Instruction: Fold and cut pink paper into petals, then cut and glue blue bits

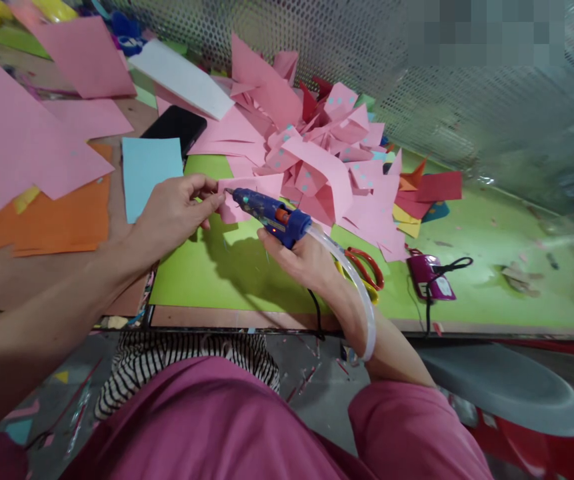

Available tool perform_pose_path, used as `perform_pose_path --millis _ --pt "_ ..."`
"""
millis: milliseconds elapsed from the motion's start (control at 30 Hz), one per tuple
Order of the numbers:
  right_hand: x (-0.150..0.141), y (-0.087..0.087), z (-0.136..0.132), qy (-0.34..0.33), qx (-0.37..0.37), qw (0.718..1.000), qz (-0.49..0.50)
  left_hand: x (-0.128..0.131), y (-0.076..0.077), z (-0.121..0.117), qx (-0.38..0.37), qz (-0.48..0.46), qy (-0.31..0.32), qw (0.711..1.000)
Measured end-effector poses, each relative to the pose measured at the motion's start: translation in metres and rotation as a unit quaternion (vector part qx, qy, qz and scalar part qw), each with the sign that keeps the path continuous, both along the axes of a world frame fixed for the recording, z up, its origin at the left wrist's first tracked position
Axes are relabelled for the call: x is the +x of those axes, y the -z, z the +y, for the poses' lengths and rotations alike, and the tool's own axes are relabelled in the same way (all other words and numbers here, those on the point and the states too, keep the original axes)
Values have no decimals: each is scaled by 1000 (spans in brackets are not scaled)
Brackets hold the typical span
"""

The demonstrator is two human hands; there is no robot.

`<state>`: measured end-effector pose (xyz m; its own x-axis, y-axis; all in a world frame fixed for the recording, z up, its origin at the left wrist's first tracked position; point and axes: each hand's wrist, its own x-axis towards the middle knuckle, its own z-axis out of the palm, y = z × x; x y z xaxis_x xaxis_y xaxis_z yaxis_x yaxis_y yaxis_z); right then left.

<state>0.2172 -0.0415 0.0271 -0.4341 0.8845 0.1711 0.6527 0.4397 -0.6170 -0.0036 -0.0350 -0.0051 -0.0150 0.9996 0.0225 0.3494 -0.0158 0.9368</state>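
A blue hot glue gun is gripped in my right hand, its nozzle pointing left. A long clear glue stick curves out of its back over my wrist. My left hand pinches the left edge of a small pink paper piece, and the nozzle tip is at that edge near my fingertips. Whether the tip touches the paper I cannot tell. Under both hands lies a bright green sheet. Just left of the pink piece is a light blue paper square.
Behind my hands rises a heap of cut pink paper. Scissors with red and yellow handles lie by my right wrist. A black phone, orange paper and a purple tag-like item are around. A grey stool stands lower right.
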Motion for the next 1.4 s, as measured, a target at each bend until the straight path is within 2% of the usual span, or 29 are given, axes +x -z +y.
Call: perform_pose_path --millis 700,1100,1233,1400 --pt "0 -1 -1 -2 -4 1000 0 1 0 1 8 15 15 1000" --pt "-1 -6 -2 3 -7 998 -56 1 1 1 -4 15 12 1000" --pt "-1 -4 -1 -1 8 999 -39 1 1 1 -2 18 14 1000" --pt "2 -1 0 0 -9 1000 -10 2 -2 1 -11 2 0 1000"
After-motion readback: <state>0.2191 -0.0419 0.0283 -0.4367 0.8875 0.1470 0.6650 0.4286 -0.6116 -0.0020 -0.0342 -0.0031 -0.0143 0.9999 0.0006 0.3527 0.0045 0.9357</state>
